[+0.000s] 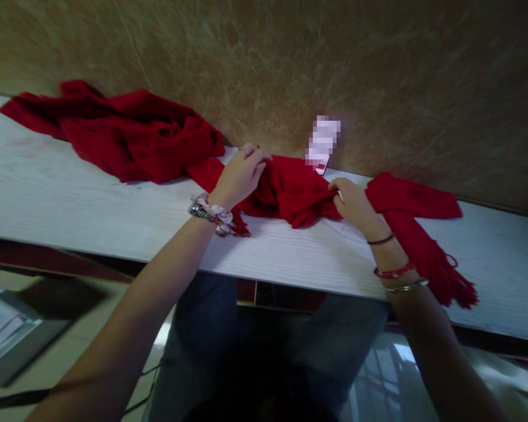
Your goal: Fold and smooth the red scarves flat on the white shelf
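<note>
Left hand: palm down, fingers bent over the upper edge of the red cloth; whether they grip it or only rest there I cannot tell.
Right hand: thumb and forefinger together, pinching a fold at the near end of the red cloth.
Red cloth: crumpled and bunched between the two hands, running from under the left hand to the right fingertips.
Tassels: a short red tuft just beside the left wrist, on its inner side.
Red heap: loosely piled to the left of the left hand and a little beyond it; a strip of red runs from it toward that hand.
Fringed red end: to the right of the right hand, one part flat, another trailing past the forearm toward the person; its join to the red cloth is hidden.
Phone: beyond the red cloth, between the hands but nearer the right, tilted against the brown wall, its screen blurred.
White tabletop: under both hands and all the red fabric.
Wristwear: beaded bracelets behind the left hand; a dark cord, a red band and a silvery bangle behind the right.
</note>
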Action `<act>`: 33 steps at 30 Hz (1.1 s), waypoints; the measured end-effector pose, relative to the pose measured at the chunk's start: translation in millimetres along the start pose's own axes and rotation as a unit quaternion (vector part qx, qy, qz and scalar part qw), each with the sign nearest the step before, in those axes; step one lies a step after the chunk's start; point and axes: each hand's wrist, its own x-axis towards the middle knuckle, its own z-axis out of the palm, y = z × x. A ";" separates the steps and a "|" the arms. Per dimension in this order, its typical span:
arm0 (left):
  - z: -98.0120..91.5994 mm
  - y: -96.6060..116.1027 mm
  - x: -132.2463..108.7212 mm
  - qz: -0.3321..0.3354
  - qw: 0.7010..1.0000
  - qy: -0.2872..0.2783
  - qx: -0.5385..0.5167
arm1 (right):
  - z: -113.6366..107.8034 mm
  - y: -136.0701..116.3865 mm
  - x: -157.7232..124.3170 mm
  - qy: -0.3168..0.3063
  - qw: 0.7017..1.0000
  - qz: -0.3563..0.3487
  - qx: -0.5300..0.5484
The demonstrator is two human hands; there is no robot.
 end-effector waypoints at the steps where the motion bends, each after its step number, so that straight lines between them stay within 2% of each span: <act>1: 3.6 -0.4 -0.5 0.025 0.999 -0.042 -0.007 | 1.0 -1.1 -0.8 -0.015 1.000 -0.011 0.002; 3: 8.1 2.0 -1.4 0.073 0.991 -0.113 -0.014 | -0.3 -6.8 -1.6 0.014 0.999 -0.026 0.032; 5: 7.9 6.9 -1.9 0.094 0.983 -0.159 -0.008 | -3.7 -15.8 -1.9 0.026 0.995 -0.037 0.085; 7: 4.2 10.8 -2.1 0.090 0.980 -0.178 0.007 | -4.8 -24.8 -2.2 -0.041 0.990 -0.057 0.123; 9: -0.1 11.3 -1.9 0.083 0.979 -0.183 0.014 | -1.3 -30.1 -2.7 -0.122 0.983 -0.072 0.113; 10: -1.6 10.3 -1.8 0.083 0.979 -0.184 0.013 | 1.7 -30.8 -3.0 -0.145 0.983 -0.075 0.090; 12: -2.2 6.5 -1.5 0.089 0.979 -0.183 0.010 | 7.7 -29.0 -3.1 -0.146 0.986 -0.073 0.031; 15: 1.1 0.9 -1.1 0.096 0.981 -0.164 0.019 | 10.6 -24.3 -2.0 -0.107 0.992 -0.060 -0.017; 17: 2.8 0.2 -0.9 0.089 0.986 -0.138 0.026 | 7.2 -23.3 -0.8 -0.044 0.998 -0.046 -0.011; 19: 1.5 2.8 -0.6 0.067 0.994 -0.083 0.019 | 2.1 -23.7 0.4 0.048 0.999 -0.022 0.002; 22: -3.5 11.2 0.2 0.025 0.999 0.021 -0.014 | -3.2 -23.8 1.4 0.174 0.984 0.019 0.013; 23: -4.4 13.9 0.5 0.015 0.999 0.038 -0.026 | -3.9 -23.5 1.3 0.196 0.980 0.027 0.014; 25: -3.4 16.7 0.9 0.008 0.999 0.031 -0.040 | -4.1 -23.2 0.7 0.211 0.977 0.026 0.001; 28: 4.3 12.0 0.5 -0.013 0.999 -0.026 -0.037 | -4.0 -26.8 -1.6 0.169 0.983 -0.043 -0.049; 31: 11.6 3.6 -0.9 -0.059 0.997 -0.055 -0.015 | -2.1 -35.5 -4.0 0.049 0.986 -0.143 -0.078; 33: 13.7 1.4 -1.8 -0.075 0.996 -0.055 -0.006 | 1.5 -40.4 -5.0 -0.026 0.982 -0.168 -0.086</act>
